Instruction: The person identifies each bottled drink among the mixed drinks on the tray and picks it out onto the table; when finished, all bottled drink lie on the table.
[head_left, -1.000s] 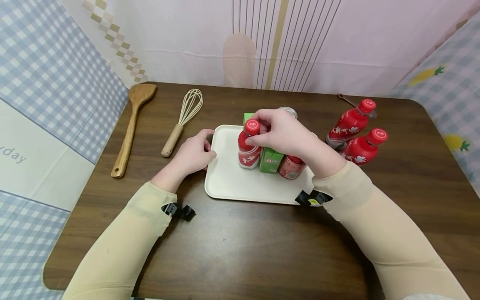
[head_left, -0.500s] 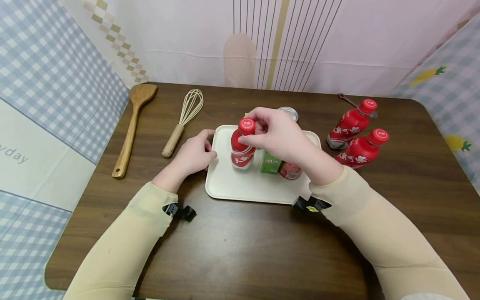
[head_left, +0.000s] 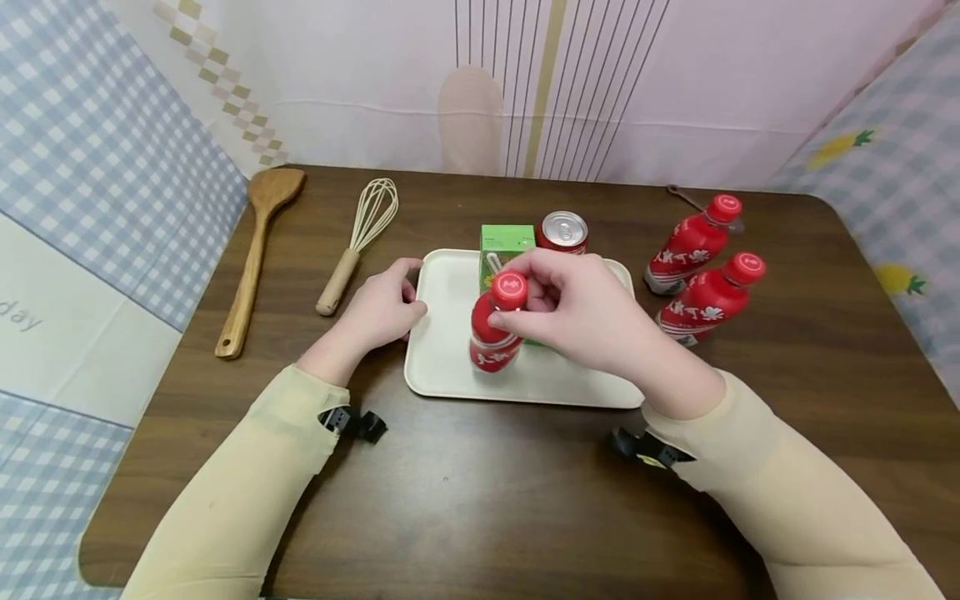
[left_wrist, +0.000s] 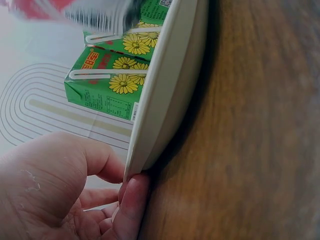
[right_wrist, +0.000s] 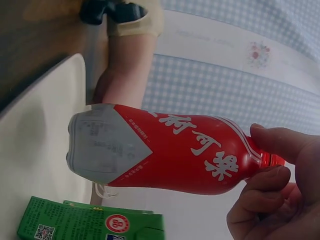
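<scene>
With thumb and fingers my left hand [head_left: 382, 307] pinches the left rim of a white tray [head_left: 442, 375]; the left wrist view shows the fingertips at its edge. My right hand [head_left: 588, 308] holds a red plastic bottle [right_wrist: 185, 150] by its neck, just under the cap. The bottle is close over the tray's front left part, and in the left wrist view its blurred base hangs above the tray. Two green drink cartons [left_wrist: 107, 80] with yellow flowers and straws stand on the tray. Behind the right hand a red can [head_left: 564, 229] shows its silver top.
Two more red bottles [head_left: 705, 300] stand on the table right of the tray, near a thin-handled utensil [head_left: 684, 197]. To the left lie a whisk [head_left: 358, 246] and a wooden spatula [head_left: 258, 250]. Fabric curtains [head_left: 337, 75] hang along the table's back and sides.
My right hand moves the bottle left at first, then toward me, tilting it slightly. The carton and can behind it come into fuller view. My left hand stays at the tray's rim.
</scene>
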